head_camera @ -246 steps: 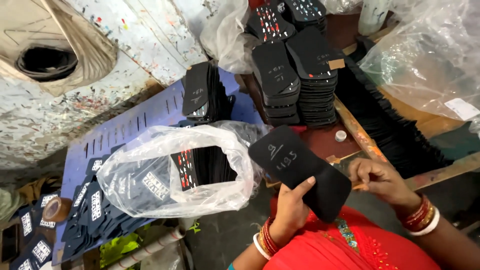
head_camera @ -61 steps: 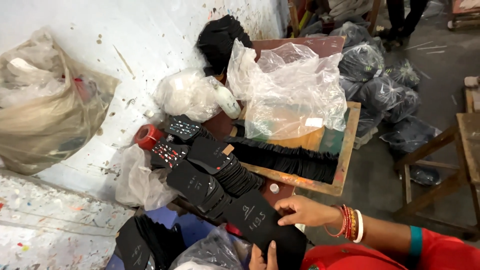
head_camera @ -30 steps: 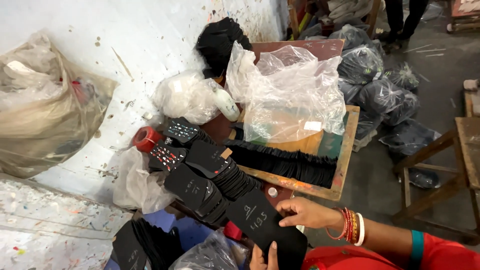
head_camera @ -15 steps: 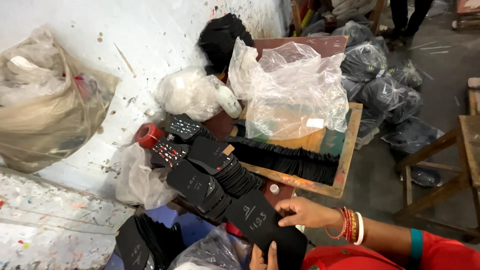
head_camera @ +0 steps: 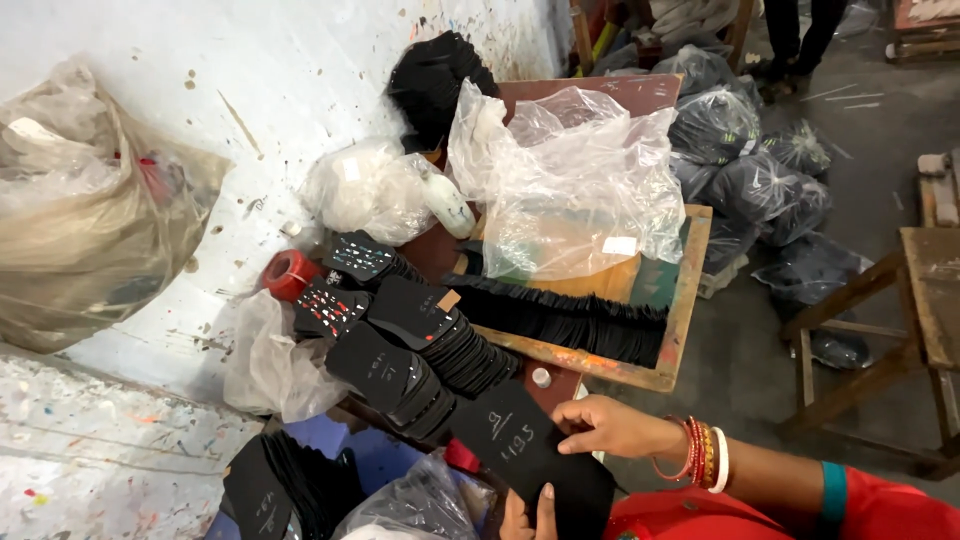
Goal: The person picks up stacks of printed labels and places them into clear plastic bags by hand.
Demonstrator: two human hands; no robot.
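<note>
Precariously, the black sole lay at six o'clock, pinched between right hand fingers and left hand thumb, and a nudge could have toppled the leaning stacks at its ten o'clock.

Stacks of black cut pieces lean against each other on the table, and a long row of them lies along its wooden edge. A crumpled clear plastic bag sits above the row, with a white bundle just beside it. A red tape roll rests near the paint-spattered wall (a large tan sack slumps against it). Dark filled bags pile on the floor, near a wooden stool.
</note>
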